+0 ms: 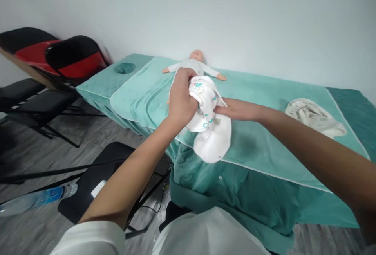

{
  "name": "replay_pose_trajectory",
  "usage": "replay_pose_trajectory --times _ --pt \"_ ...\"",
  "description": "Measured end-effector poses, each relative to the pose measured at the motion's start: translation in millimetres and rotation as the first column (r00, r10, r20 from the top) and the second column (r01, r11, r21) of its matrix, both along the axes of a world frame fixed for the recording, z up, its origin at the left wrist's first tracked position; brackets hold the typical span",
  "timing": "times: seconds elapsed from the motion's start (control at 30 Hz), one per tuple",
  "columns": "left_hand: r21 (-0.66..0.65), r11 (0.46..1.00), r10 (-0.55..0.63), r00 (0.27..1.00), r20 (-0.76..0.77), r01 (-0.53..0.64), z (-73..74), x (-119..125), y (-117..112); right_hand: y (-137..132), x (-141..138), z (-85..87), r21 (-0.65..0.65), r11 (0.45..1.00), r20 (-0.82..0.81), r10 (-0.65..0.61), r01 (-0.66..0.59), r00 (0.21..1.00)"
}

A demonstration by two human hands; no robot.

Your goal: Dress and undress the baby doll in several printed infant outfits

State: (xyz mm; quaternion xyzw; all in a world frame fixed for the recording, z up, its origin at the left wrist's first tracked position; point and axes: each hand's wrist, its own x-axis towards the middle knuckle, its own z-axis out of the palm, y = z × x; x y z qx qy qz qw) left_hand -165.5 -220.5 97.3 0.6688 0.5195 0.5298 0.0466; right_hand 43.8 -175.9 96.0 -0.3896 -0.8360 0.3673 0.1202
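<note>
My left hand [183,100] is closed on the bunched upper part of a white baby garment [213,141] with a teal print, held up over the near edge of the table. My right hand [235,109] grips its right side; the thumb shows, but the other fingers are hidden in or behind the fabric. Beyond the hands, a baby doll [196,55] in a white long-sleeved top lies on its back with its arms spread. The garment and my left hand hide much of its lower body.
A light green sheet [264,90] covers the padded table, which has a face hole [125,68] at the left. Crumpled white cloth [314,117] lies at the right. Folding chairs [78,57] stand at left; nearer are a black seat [113,153] and a water bottle [38,199].
</note>
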Motion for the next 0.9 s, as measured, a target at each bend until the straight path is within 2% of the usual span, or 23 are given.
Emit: replay_pose_trajectory --times 0.03,0.1,0.17,0.2,0.27,0.33,0.4,0.47,0.5,0.53,0.6,0.67,0.73,0.8,0.87,0.9 --pt "0.03 0.999 -0.013 1.0 -0.019 0.014 1.9 -6.8 -6.5 -1.9 -16.7 -1.5 -0.115 0.993 -0.084 0.001 -0.011 0.996" --pt "0.058 0.997 -0.042 0.997 -0.072 0.046 0.0 -21.8 -18.4 -5.3 -51.2 -4.5 -0.328 0.944 -0.259 -0.102 0.012 0.96" --pt "0.008 0.998 -0.054 0.99 -0.13 0.055 -9.0 -38.8 -28.1 -8.2 -84.6 -7.4 -0.43 0.903 -0.455 -0.219 0.002 0.863" --pt "-0.036 0.999 -0.043 0.988 -0.146 0.038 -15.4 -47.9 -31.9 -9.6 -100.0 -9.1 -0.452 0.891 -0.537 -0.239 -0.036 0.809" --pt "-0.125 0.992 0.005 0.992 -0.13 -0.022 -29.7 -67.0 -37.7 -12.4 -126.6 -14.0 -0.432 0.894 -0.634 -0.205 -0.121 0.746" --pt "-0.219 0.974 0.036 0.996 -0.083 -0.054 -43.8 -86.3 -42.2 -15.4 -145.5 -21.9 -0.332 0.926 -0.642 -0.083 -0.179 0.762" --pt "-0.328 0.944 0.014 0.996 -0.085 -0.042 -56.9 -104.7 -46.5 -17.5 -155.2 -32.9 -0.202 0.952 -0.582 0.072 -0.23 0.81" --pt "-0.436 0.897 -0.008 0.981 -0.193 -0.078 -70.4 -122.8 -50.7 -16.8 -154.8 -46.7 -0.11 0.947 -0.497 0.212 -0.303 0.842" --pt "-0.473 0.869 0.005 0.958 -0.285 -0.145 -77.8 -132.5 -52.4 -14.8 -150.8 -54.6 -0.089 0.938 -0.446 0.263 -0.335 0.855" --pt "-0.497 0.834 0.03 0.918 -0.394 -0.24 -85.6 -143.2 -53.8 -11.4 -144.2 -63.3 -0.072 0.933 -0.385 0.3 -0.352 0.873" --pt "-0.502 0.724 0.09 0.786 -0.611 -0.473 -102.7 -169.1 -55.2 -0.7 -123.7 -83.9 -0.006 0.942 -0.234 0.324 -0.334 0.917" --pt "-0.498 0.592 0.089 0.665 -0.742 -0.634 -121.4 -201.4 -55.9 13.4 -94.2 -109.3 0.169 0.946 -0.083 0.292 -0.275 0.953" --pt "-0.499 0.442 0.085 0.588 -0.804 -0.746 -141.9 -237.1 -58.9 26.8 -58.3 -137.4 0.328 0.92 0.032 0.215 -0.214 0.976" --pt "-0.543 0.266 0.08 0.579 -0.811 -0.797 -164.4 -270.7 -67.7 34.7 -20.3 -163.2 0.448 0.881 0.123 0.106 -0.151 0.987" --pt "-0.573 0.146 0.081 0.587 -0.805 -0.806 -188.2 -297.0 -84.0 34.5 14.9 -181.6 0.54 0.838 0.146 -0.001 -0.079 0.989" --pt "-0.599 0.053 0.084 0.601 -0.795 -0.799 -199.9 -306.5 -94.7 31.7 30.4 -187.2 0.569 0.821 0.143 -0.036 -0.052 0.989"
